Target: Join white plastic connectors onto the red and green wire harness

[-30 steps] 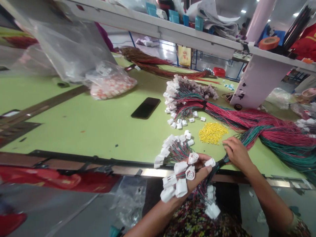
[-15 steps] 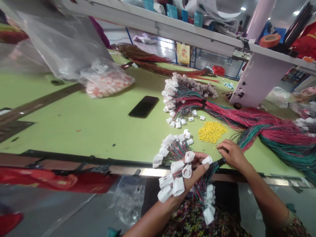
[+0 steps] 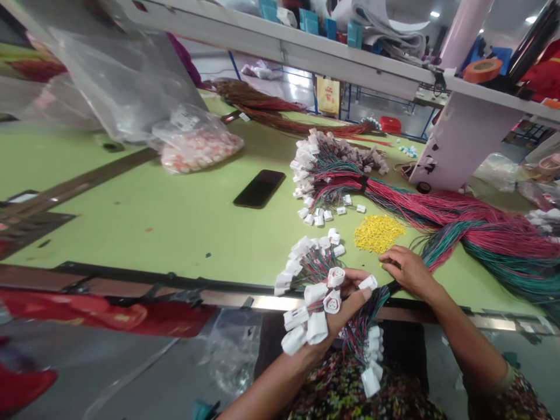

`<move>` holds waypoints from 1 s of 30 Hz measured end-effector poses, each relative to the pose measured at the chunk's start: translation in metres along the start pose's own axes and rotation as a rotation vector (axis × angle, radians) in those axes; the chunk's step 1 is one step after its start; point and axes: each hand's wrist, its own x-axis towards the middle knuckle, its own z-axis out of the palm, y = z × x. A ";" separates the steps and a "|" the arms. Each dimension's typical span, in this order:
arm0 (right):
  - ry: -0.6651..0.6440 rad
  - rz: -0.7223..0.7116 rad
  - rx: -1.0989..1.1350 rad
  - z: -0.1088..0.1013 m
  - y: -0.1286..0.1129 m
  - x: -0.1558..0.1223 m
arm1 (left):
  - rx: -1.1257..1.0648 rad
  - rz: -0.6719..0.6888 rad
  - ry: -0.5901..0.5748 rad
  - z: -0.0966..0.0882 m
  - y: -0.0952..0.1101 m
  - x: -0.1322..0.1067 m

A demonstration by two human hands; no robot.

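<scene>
The left hand [image 3: 345,306] grips a bunch of white plastic connectors [image 3: 312,312]; the right hand [image 3: 409,271] curls half-closed beside thin red-and-green wires [image 3: 441,256].

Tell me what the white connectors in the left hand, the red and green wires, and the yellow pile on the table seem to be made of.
The white connectors look like moulded matte plastic, with smooth shells and hollow sockets. The red and green wires look plastic-insulated, thin, flexible and slightly glossy; no metal core shows. The yellow pile looks like small plastic or rubber pieces, though they're too small to tell.

A green workbench [image 3: 131,233] holds a black phone [image 3: 259,189], loose yellow pieces [image 3: 378,234], wire harnesses [image 3: 336,185]
</scene>
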 end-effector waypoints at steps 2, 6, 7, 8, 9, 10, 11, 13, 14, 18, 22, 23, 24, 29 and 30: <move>-0.007 0.001 0.011 0.000 -0.001 0.000 | -0.003 0.000 0.003 0.000 -0.002 0.001; -0.006 0.013 0.020 0.003 -0.004 0.000 | -0.006 0.010 0.005 0.000 0.001 0.000; 0.001 0.021 0.019 0.003 -0.004 0.000 | 0.000 0.016 0.004 0.001 0.002 -0.001; 0.008 0.030 0.017 0.004 -0.005 0.000 | 0.006 0.021 0.002 0.001 0.004 -0.001; 0.014 0.039 0.016 0.005 -0.006 0.000 | 0.011 0.024 0.002 0.001 0.006 -0.001; 0.016 0.046 0.018 0.006 -0.007 0.000 | 0.017 0.023 0.003 0.001 0.008 -0.002; 0.014 0.051 0.022 0.006 -0.008 -0.001 | 0.022 0.020 0.007 0.001 0.009 -0.002; -0.002 0.057 0.039 0.005 -0.009 -0.001 | 0.028 0.008 0.022 0.000 0.010 -0.002; -0.011 0.061 0.050 0.004 -0.009 -0.002 | 0.028 0.001 0.027 0.000 0.011 -0.002; -0.026 0.087 0.092 0.000 -0.009 -0.003 | 0.030 -0.010 0.019 0.000 0.010 -0.001; -0.025 0.093 0.110 0.002 -0.014 -0.003 | 0.040 -0.018 0.013 -0.001 0.012 -0.002; -0.017 0.097 0.107 0.003 -0.016 -0.002 | 0.039 -0.021 0.011 -0.001 0.012 -0.002; -0.006 0.103 0.102 0.005 -0.017 -0.002 | 0.038 -0.023 0.011 -0.001 0.012 -0.002; 0.031 0.095 0.106 0.018 -0.021 0.001 | 0.056 -0.005 0.031 -0.002 0.007 -0.001; 0.038 0.086 0.117 0.019 -0.021 0.002 | 0.056 0.001 0.033 -0.002 0.005 -0.001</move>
